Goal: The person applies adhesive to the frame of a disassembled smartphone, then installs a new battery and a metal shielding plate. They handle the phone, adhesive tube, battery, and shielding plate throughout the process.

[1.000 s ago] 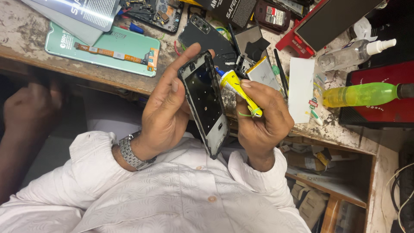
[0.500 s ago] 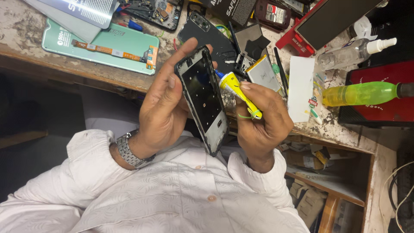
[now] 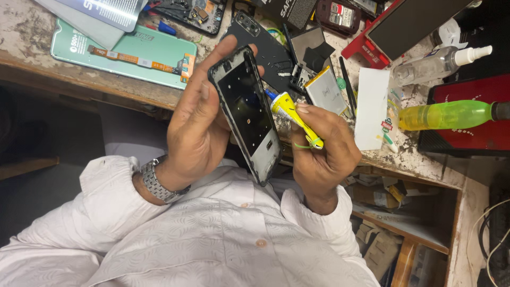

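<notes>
My left hand (image 3: 194,127), with a metal wristwatch (image 3: 156,183) on its wrist, holds an opened black phone frame (image 3: 247,109) upright, its inner side facing me. My right hand (image 3: 326,154) grips a small yellow glue tube (image 3: 293,116). The tube's blue nozzle touches the frame's right edge near the top. Both hands hover over the front edge of a worn workbench (image 3: 32,32), just above my white shirt.
On the bench lie a teal display panel with an orange flex cable (image 3: 122,50), a black back cover (image 3: 268,48), a silver battery (image 3: 325,90), a white card (image 3: 372,106), a green bottle (image 3: 446,114) and a clear spray bottle (image 3: 433,66). A shelf with boxes (image 3: 393,212) sits below right.
Both hands have lifted the phone frame and tube slightly up and left, with the nozzle kept at the frame's edge. Another hand seen at the left edge a second ago is gone.
</notes>
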`<action>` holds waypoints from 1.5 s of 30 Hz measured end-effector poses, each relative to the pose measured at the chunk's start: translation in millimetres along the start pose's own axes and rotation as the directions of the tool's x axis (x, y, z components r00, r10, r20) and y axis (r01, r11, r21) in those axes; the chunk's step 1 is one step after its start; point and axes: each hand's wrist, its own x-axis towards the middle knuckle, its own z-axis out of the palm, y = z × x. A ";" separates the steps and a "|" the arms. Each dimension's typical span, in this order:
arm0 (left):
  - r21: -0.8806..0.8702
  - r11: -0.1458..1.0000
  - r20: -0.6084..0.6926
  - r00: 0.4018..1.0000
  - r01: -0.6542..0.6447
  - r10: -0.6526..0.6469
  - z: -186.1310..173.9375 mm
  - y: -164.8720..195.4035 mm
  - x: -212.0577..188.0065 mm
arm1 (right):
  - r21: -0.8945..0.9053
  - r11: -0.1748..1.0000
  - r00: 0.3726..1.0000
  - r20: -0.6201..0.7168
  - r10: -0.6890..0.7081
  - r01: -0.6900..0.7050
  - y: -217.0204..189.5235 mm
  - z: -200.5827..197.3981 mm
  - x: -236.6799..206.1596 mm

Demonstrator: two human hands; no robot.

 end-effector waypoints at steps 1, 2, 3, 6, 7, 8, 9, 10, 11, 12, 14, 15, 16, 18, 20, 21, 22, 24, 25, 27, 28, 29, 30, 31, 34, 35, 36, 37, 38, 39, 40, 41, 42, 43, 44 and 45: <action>-0.002 1.000 0.002 1.000 -0.003 0.003 0.0 0.6 0.4 | -0.003 1.000 1.000 0.003 -0.004 0.004 0.0 -0.2 0.1; -0.003 1.000 0.003 1.000 -0.007 0.007 -0.2 0.9 0.7 | -0.001 1.000 1.000 0.004 -0.002 0.002 0.0 -0.2 -0.1; -0.003 1.000 0.004 1.000 -0.011 0.011 -0.5 1.2 1.0 | 0.001 1.000 1.000 0.005 0.000 0.000 -0.1 -0.4 -0.5; -0.004 1.000 0.007 1.000 -0.024 0.024 -1.6 1.0 1.3 | -0.006 1.000 1.000 0.010 0.011 -0.011 -0.4 -0.9 -2.4; -0.005 1.000 0.011 1.000 -0.026 0.027 -1.9 0.8 1.4 | -0.010 1.000 1.000 0.013 0.017 -0.017 -0.6 -1.1 -3.1; -0.009 1.000 0.008 1.000 -0.028 0.028 -2.1 0.3 1.4 | -0.013 1.000 1.000 0.012 0.015 -0.015 -0.7 -1.1 -3.8; -0.013 0.999 0.006 1.000 -0.029 0.029 -2.3 -0.1 1.3 | -0.017 1.000 1.000 0.010 0.014 -0.014 -0.7 -1.1 -4.4; -0.020 0.999 -0.002 1.000 -0.030 0.030 -2.4 -0.6 1.2 | -0.020 1.000 1.000 0.009 0.012 -0.011 -0.7 -1.2 -4.8; -0.024 0.999 -0.007 0.999 -0.034 0.033 -2.6 -0.8 1.0 | -0.018 1.000 1.000 0.011 0.015 -0.015 -0.8 -1.4 -5.2; -0.028 0.999 -0.012 0.999 -0.037 0.037 -2.7 -1.0 0.9 | -0.015 1.000 1.000 0.013 0.018 -0.017 -0.8 -1.6 -5.4; -0.032 0.998 -0.016 0.999 -0.047 0.046 -3.7 -0.8 1.0 | -0.011 1.000 1.000 0.015 0.021 -0.021 -1.1 -1.6 -5.9; -0.034 0.998 -0.020 0.999 -0.050 0.050 -4.3 -0.7 1.1 | -0.010 1.000 1.000 0.017 0.025 -0.025 -1.5 -1.8 -6.4; -0.038 0.998 -0.027 0.998 -0.052 0.051 -5.1 -0.6 1.5 | -0.010 1.000 0.999 0.018 0.029 -0.028 -1.9 -2.0 -6.8; -0.036 0.997 -0.029 0.998 -0.061 0.060 -6.9 -0.7 2.4 | -0.016 0.999 0.999 0.022 0.029 -0.029 -2.3 -2.5 -7.6; -0.025 0.997 -0.019 0.997 -0.075 0.074 -8.9 -0.9 3.3 | -0.016 1.000 0.999 0.023 0.028 -0.027 -2.0 -2.7 -8.3; -0.019 0.997 -0.016 0.997 -0.081 0.081 -9.9 -0.9 3.7 | -0.013 1.000 0.999 0.022 0.028 -0.027 -1.8 -2.9 -8.7; -0.014 0.996 -0.015 0.996 -0.085 0.085 -10.5 -0.8 3.9 | -0.010 1.000 0.999 0.021 0.027 -0.027 -1.6 -3.0 -9.1; -0.009 0.995 -0.010 0.995 -0.095 0.095 -11.3 -0.4 4.7 | -0.010 0.999 0.999 0.022 0.040 -0.039 -1.4 -3.4 -10.2; -0.009 0.995 -0.006 0.995 -0.101 0.101 -11.4 0.0 5.5 | -0.010 0.999 0.999 0.022 0.046 -0.046 -1.4 -3.7 -10.7; -0.014 0.994 -0.009 0.994 -0.106 0.106 -10.4 1.3 7.0 | -0.024 0.999 0.999 0.032 0.042 -0.041 -1.4 -4.4 -11.5; -0.020 0.994 -0.018 0.994 -0.106 0.106 -9.5 2.4 7.9 | -0.031 0.999 0.998 0.038 0.041 -0.039 -1.5 -4.7 -11.7; -0.019 0.995 -0.030 0.995 -0.100 0.100 -8.5 3.4 8.8 | -0.031 0.999 0.998 0.039 0.041 -0.040 -1.5 -4.9 -12.2; -0.019 0.995 -0.043 0.995 -0.094 0.093 -7.4 4.6 9.8 | -0.030 0.999 0.998 0.039 0.040 -0.039 -1.4 -4.8 -12.5; -0.011 0.997 -0.061 0.995 -0.082 0.081 -6.5 6.1 10.6 | -0.029 0.999 0.998 0.039 0.040 -0.039 -1.3 -4.9 -12.8; -0.013 0.998 -0.099 0.993 -0.061 0.060 -4.2 9.4 12.3 | -0.035 0.999 0.998 0.041 0.038 -0.037 -0.6 -5.9 -13.9; -0.015 0.998 -0.108 0.992 -0.059 0.057 -3.8 9.6 12.9 | -0.040 0.999 0.998 0.040 0.038 -0.036 -0.5 -6.5 -14.5; -0.017 0.998 -0.118 0.991 -0.058 0.055 -3.8 9.7 13.3 | -0.045 0.998 0.999 0.040 0.036 -0.034 -0.3 -7.1 -15.1; -0.015 0.998 -0.129 0.990 -0.059 0.057 -4.2 9.6 13.7 | -0.048 0.998 0.999 0.040 0.035 -0.033 -0.2 -7.5 -15.9; -0.013 0.998 -0.126 0.990 -0.064 0.062 -4.9 9.5 13.9 | -0.046 0.998 0.998 0.040 0.041 -0.039 -0.3 -8.0 -16.7; -0.012 0.998 -0.124 0.990 -0.069 0.067 -5.8 9.2 13.9 | -0.043 0.998 0.998 0.039 0.047 -0.046 -0.4 -8.1 -17.7; -0.007 0.997 -0.108 0.991 -0.079 0.077 -7.4 9.6 13.7 | -0.039 0.998 0.998 0.039 0.053 -0.052 -0.5 -8.2 -18.4; -0.005 0.996 -0.099 0.991 -0.087 0.086 -8.7 9.3 13.3 | -0.031 0.998 0.997 0.040 0.061 -0.060 -0.8 -8.4 -19.3; -0.003 0.995 -0.090 0.991 -0.095 0.094 -10.0 9.4 12.9 | -0.024 0.998 0.997 0.040 0.067 -0.066 -1.1 -8.6 -19.9; -0.003 0.995 -0.087 0.991 -0.102 0.101 -11.2 8.8 12.7 | -0.016 0.997 0.997 0.039 0.072 -0.072 -1.0 -8.5 -20.4; -0.003 0.994 -0.085 0.991 -0.105 0.104 -12.2 8.7 12.3 | -0.018 0.998 0.997 0.040 0.063 -0.062 -0.9 -8.4 -20.7; -0.002 0.994 -0.083 0.991 -0.108 0.108 -13.1 8.5 11.9 | -0.022 0.998 0.998 0.042 0.054 -0.053 -1.0 -8.6 -21.1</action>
